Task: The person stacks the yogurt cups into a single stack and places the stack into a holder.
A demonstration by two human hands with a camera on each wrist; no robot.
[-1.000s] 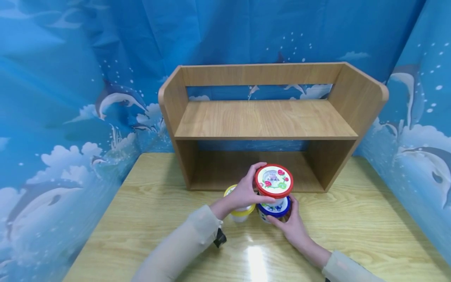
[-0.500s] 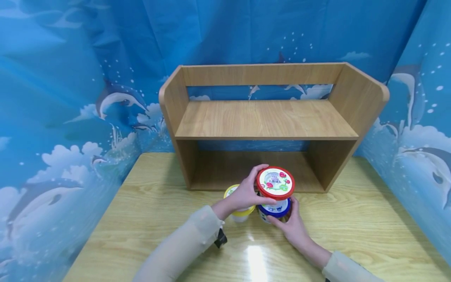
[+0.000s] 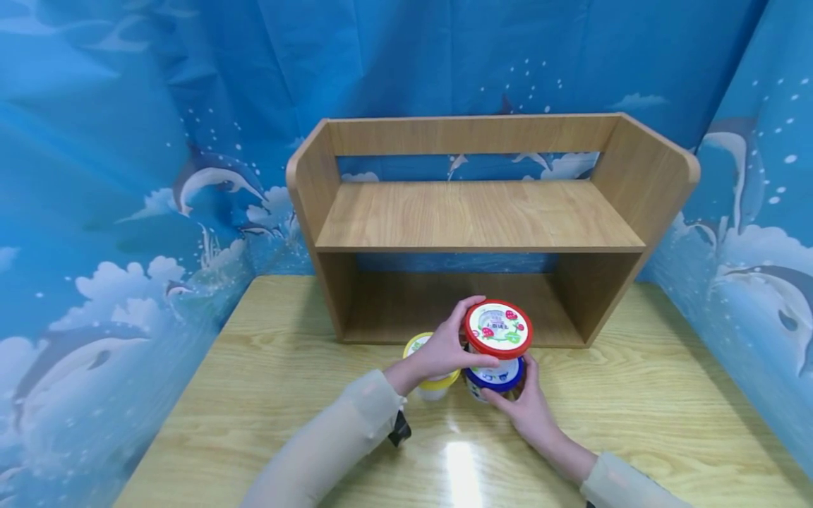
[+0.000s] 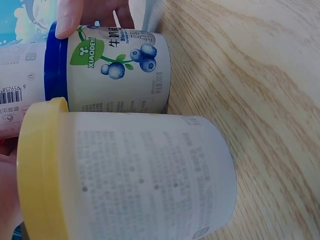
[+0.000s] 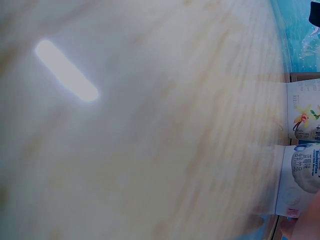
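My left hand (image 3: pixel 444 346) holds a tub with a red strawberry lid (image 3: pixel 499 329) by its side. This tub sits right over the lid of a blueberry tub with a blue lid (image 3: pixel 498 379); in the left wrist view its base (image 4: pixel 20 82) meets the blue lid. Fingers and thumb of my right hand (image 3: pixel 530 409) grip the blue-lidded tub, which stands upright on the table. Just left of it is a tub with a yellow lid (image 3: pixel 438 381), partly hidden by my left hand. The right wrist view catches only the sides of the yellow-lidded tub (image 5: pixel 304 111) and the blueberry tub (image 5: pixel 297 182).
Behind the tubs stands a two-tier wooden shelf (image 3: pixel 479 215), its lower board (image 3: pixel 394 310) close to them. The wooden table (image 3: pixel 254 395) stretches out to both sides. A blue dolphin-print curtain (image 3: pixel 406 56) covers the walls.
The red-lidded tub has shifted slightly right and down over the blue-lidded one, carried by my left hand. My right hand and the other two tubs stay in place.
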